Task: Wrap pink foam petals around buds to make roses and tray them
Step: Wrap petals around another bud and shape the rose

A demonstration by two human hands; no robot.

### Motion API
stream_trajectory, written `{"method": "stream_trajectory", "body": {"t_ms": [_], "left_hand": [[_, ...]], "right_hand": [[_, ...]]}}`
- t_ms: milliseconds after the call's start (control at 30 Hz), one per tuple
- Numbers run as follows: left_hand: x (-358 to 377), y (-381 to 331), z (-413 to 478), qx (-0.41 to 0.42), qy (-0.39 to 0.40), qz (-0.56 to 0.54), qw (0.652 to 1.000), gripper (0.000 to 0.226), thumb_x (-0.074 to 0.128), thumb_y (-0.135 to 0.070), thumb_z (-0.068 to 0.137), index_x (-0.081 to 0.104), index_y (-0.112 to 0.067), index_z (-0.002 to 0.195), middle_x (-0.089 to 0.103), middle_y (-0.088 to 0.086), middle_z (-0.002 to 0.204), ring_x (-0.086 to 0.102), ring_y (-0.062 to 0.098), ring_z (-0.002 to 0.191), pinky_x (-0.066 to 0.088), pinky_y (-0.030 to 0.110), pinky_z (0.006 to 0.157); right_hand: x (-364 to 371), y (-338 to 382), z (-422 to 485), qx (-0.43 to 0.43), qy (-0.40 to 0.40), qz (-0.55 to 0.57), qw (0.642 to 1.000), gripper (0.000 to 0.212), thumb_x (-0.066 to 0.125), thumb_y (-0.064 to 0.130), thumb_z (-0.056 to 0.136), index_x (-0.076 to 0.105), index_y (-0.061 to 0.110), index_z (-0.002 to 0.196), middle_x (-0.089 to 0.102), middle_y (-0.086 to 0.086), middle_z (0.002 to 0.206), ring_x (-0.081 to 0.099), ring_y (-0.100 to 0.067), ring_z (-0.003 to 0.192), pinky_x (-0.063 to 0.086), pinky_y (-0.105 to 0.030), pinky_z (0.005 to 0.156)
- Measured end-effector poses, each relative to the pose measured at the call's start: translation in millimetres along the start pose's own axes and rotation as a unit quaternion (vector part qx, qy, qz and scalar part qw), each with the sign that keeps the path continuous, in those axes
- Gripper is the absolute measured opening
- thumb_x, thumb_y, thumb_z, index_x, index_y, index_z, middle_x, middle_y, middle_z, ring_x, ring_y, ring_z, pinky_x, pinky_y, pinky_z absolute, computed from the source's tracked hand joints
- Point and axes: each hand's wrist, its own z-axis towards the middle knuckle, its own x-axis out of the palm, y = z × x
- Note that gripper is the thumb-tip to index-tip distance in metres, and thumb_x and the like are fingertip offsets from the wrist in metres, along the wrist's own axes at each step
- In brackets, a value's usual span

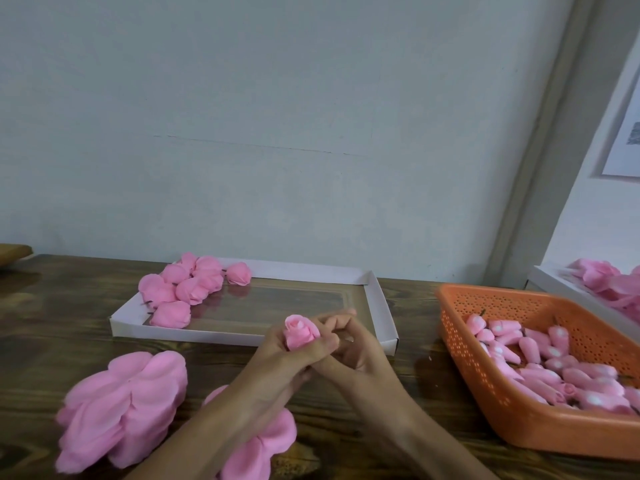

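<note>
We are holding a small pink foam rose [299,332] upright above the dark wooden bench [69,299], just in front of the near rim of the shallow white cardboard tray [381,306]. Our left hand [291,362] is grasping it, thumb across the front and fingers curling behind, which is probably keeping the wrapped petals from springing open. Our right hand [362,355] is curling in against the rose's right side; we cannot tell whether it is pinching a petal or only pressing on the left fingers. The finished pink roses [183,289] are lying bunched in the tray's far left corner, so we are judging that it is being filled from that end. The stacks of flat pink foam petals [128,407] are sitting near left, and the orange perforated plastic basket [519,420] of pink tapered buds [540,358] is sitting to the right, each within easy reach. This rose is looking nearly ready for the tray.
</note>
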Motion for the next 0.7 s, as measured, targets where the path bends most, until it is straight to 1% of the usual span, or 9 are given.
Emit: {"method": "stream_trajectory", "body": {"t_ms": [67, 100, 200, 267, 367, 433, 500, 633, 700], "left_hand": [[0.6, -4.9, -0.4, 0.002, -0.002, 0.043, 0.999, 0.039, 0.094, -0.05, 0.063, 0.084, -0.024, 0.091, 0.063, 0.002, 0.066, 0.058, 0.009, 0.058, 0.048, 0.02, 0.055], [0.3, -6.6, -0.6, 0.002, -0.007, 0.068, 0.998, 0.044, 0.089, -0.05, 0.068, 0.084, -0.023, 0.102, 0.058, -0.001, 0.062, 0.05, 0.006, 0.052, 0.044, 0.02, 0.052], [0.3, -3.9, 0.3, 0.011, -0.04, 0.108, 0.993, 0.057, 0.076, -0.052, 0.079, 0.077, -0.008, 0.117, 0.075, 0.013, 0.092, 0.068, 0.021, 0.073, 0.049, 0.029, 0.059], [2.1, -0.6, -1.7, 0.021, -0.063, 0.107, 0.992, 0.045, 0.07, -0.048, 0.086, 0.078, -0.015, 0.116, 0.068, 0.034, 0.108, 0.071, 0.036, 0.087, 0.051, 0.033, 0.064], [2.4, -0.7, -1.8, 0.039, -0.059, 0.127, 0.989, 0.034, 0.068, -0.05, 0.084, 0.082, -0.022, 0.098, 0.074, 0.026, 0.111, 0.064, 0.016, 0.065, 0.034, 0.019, 0.043], [-1.5, -0.2, -0.6, 0.043, -0.051, 0.132, 0.989, 0.047, 0.07, -0.053, 0.081, 0.077, -0.007, 0.084, 0.077, 0.021, 0.109, 0.047, 0.008, 0.042, 0.028, 0.016, 0.037], [-3.9, 0.4, -0.7, 0.037, -0.051, 0.128, 0.99, 0.065, 0.072, -0.054, 0.081, 0.066, 0.011, 0.089, 0.079, 0.015, 0.109, 0.041, 0.009, 0.036, 0.03, 0.014, 0.036], [-1.2, 0.9, -0.5, 0.08, -0.119, 0.121, 0.982, 0.036, 0.077, -0.044, 0.084, 0.076, -0.008, 0.08, 0.08, 0.013, 0.098, 0.069, 0.033, 0.06, 0.051, 0.027, 0.042], [-3.6, 2.8, 1.4, 0.143, -0.197, 0.203, 0.949, 0.02, 0.078, -0.029, 0.091, 0.078, -0.023, 0.072, 0.079, 0.008, 0.08, 0.076, 0.023, 0.075, 0.057, 0.023, 0.059]], "right_hand": [[-4.7, 1.5, 1.2, 0.017, 0.025, -0.013, 0.999, 0.026, 0.065, 0.005, 0.102, 0.05, -0.008, 0.119, 0.073, -0.015, 0.1, 0.07, -0.029, 0.09, 0.059, -0.036, 0.089], [-4.9, 2.3, 1.1, 0.025, 0.033, -0.021, 0.999, 0.026, 0.063, 0.006, 0.103, 0.052, -0.007, 0.123, 0.072, -0.015, 0.099, 0.069, -0.029, 0.09, 0.059, -0.036, 0.089], [-1.5, -1.6, -1.5, 0.035, 0.045, -0.022, 0.998, 0.037, 0.07, 0.007, 0.1, 0.054, 0.003, 0.133, 0.074, -0.011, 0.113, 0.07, -0.026, 0.103, 0.057, -0.035, 0.094], [3.2, -6.7, -1.8, 0.016, 0.034, -0.032, 0.999, 0.04, 0.072, 0.006, 0.098, 0.055, 0.006, 0.134, 0.074, -0.014, 0.119, 0.07, -0.025, 0.109, 0.057, -0.034, 0.093], [10.5, -9.6, -1.2, 0.001, 0.024, -0.024, 0.999, 0.03, 0.066, 0.011, 0.103, 0.062, 0.009, 0.132, 0.073, -0.014, 0.104, 0.068, -0.024, 0.093, 0.057, -0.033, 0.083], [14.9, -9.8, -1.2, 0.037, 0.03, 0.021, 0.999, 0.028, 0.065, 0.019, 0.104, 0.067, 0.013, 0.131, 0.066, -0.012, 0.094, 0.064, -0.024, 0.089, 0.056, -0.036, 0.084], [17.2, -9.9, -1.4, 0.07, 0.036, 0.054, 0.995, 0.028, 0.063, 0.026, 0.103, 0.069, 0.015, 0.128, 0.065, -0.01, 0.089, 0.064, -0.023, 0.086, 0.057, -0.035, 0.083], [13.9, -13.2, -4.7, 0.014, -0.024, -0.175, 0.984, 0.02, 0.055, 0.026, 0.108, 0.063, 0.032, 0.125, 0.072, 0.005, 0.089, 0.064, -0.011, 0.078, 0.056, -0.034, 0.072], [6.0, -12.2, -7.2, -0.061, -0.133, -0.319, 0.937, 0.021, 0.062, 0.02, 0.105, 0.061, 0.036, 0.118, 0.071, 0.012, 0.094, 0.065, -0.009, 0.077, 0.054, -0.034, 0.07]]}}
